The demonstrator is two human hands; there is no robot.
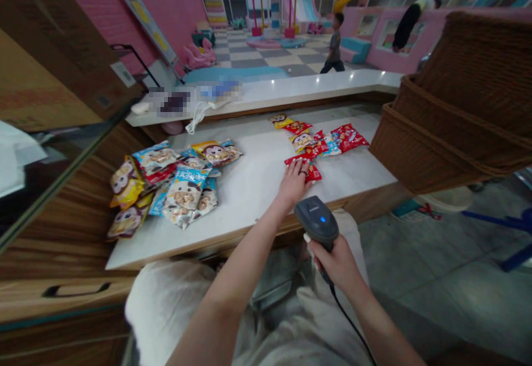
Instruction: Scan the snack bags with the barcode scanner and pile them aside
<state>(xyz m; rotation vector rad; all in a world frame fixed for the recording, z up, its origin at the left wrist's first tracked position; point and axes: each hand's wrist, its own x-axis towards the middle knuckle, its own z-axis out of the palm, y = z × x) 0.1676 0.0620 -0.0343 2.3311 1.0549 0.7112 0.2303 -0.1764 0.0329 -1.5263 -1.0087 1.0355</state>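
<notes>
My left hand (293, 180) reaches over the white counter (249, 188), fingers stretched flat on a red snack packet (310, 167) at the near end of a small pile of red and yellow packets (328, 141). My right hand (338, 263) is wrapped round the handle of a dark barcode scanner (316, 222) with a blue light and a black cord, held below the counter's front edge. A bigger heap of blue, yellow and red snack packets (174, 180) lies at the counter's left.
Stacked brown wicker baskets (457, 111) stand at the right end of the counter. A raised white ledge (311, 86) runs behind it. A wooden drawer front (62, 291) is at the lower left. A person (334, 44) walks in the play area beyond.
</notes>
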